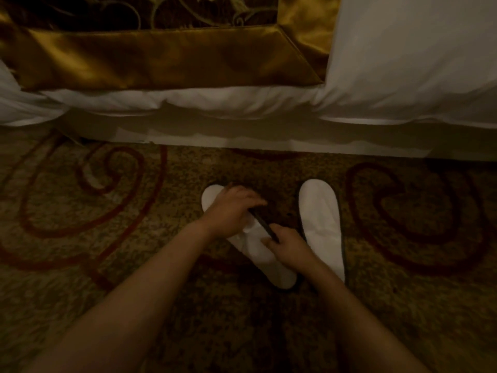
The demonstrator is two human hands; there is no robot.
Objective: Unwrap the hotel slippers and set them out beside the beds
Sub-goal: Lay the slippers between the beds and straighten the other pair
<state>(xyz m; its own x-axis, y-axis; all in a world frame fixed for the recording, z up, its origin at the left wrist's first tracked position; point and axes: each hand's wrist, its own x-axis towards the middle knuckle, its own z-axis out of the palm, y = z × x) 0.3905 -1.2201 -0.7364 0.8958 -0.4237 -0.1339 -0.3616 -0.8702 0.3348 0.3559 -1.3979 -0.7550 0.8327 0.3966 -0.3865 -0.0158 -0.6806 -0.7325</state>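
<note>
Both hands [234, 208] [289, 244] grip the left slipper [258, 251], straightening it; the right slipper [321, 222] already lies beside the bed [215, 103].

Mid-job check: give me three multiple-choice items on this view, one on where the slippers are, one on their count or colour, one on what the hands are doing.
1. Where do the slippers lie?
A on the bed
B on the carpet
C on a chair

2. How many slippers show?
A one
B two
C four

3. The hands are:
A both on one slipper
B one on each slipper
C both free

Answers: 1 B, both lie on the carpet before the bed. 2 B, left slipper and right slipper. 3 A, left hand and right hand grip the left one.
</note>
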